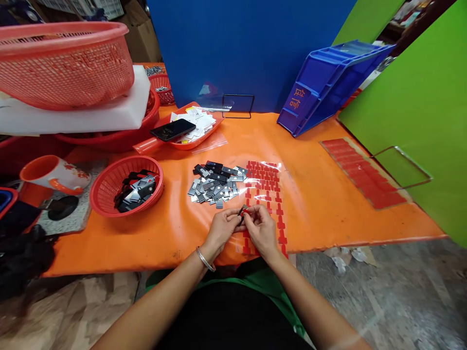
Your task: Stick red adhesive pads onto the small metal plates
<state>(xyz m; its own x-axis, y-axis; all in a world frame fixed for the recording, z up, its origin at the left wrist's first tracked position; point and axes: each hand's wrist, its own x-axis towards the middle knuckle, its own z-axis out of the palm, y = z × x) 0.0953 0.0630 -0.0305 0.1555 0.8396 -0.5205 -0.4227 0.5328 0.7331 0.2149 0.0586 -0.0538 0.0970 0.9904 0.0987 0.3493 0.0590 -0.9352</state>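
Note:
Near the table's front edge, my left hand (223,226) pinches a small dark metal piece (241,212). My right hand (261,227) meets it from the right, its thumb and finger closed on a small red sticker (245,211) against that piece. Under and beyond my hands lies a clear sheet with rows of red T-shaped stickers (268,181). A heap of black and silver metal pieces (215,182) is just left of the sheet's top. Farther left, a red basket (98,194) holds more such pieces.
A red dustpan (199,141) holds white papers and a phone (173,130). At the left are a mug (45,172) and a large red basket (65,73) on white foam. A blue bin (314,87) leans at the back right, near a red sticker sheet (365,172).

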